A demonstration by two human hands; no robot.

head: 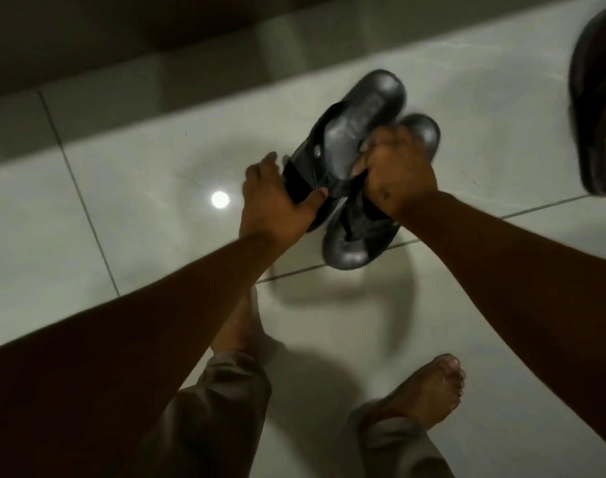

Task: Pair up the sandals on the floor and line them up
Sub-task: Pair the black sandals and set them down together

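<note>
You are holding two black sandals (360, 167) together above the floor (122, 208), left hand (277, 198) and right hand (398, 174) each gripping one, pairing them.

The floor (122, 208) is pale, glossy tile with thin dark grout lines (77, 188) — a round ceiling light shows as a bright reflection (220, 199) on it. Along the top runs a dim, shadowed wall (87, 39) — details unclear.
</note>
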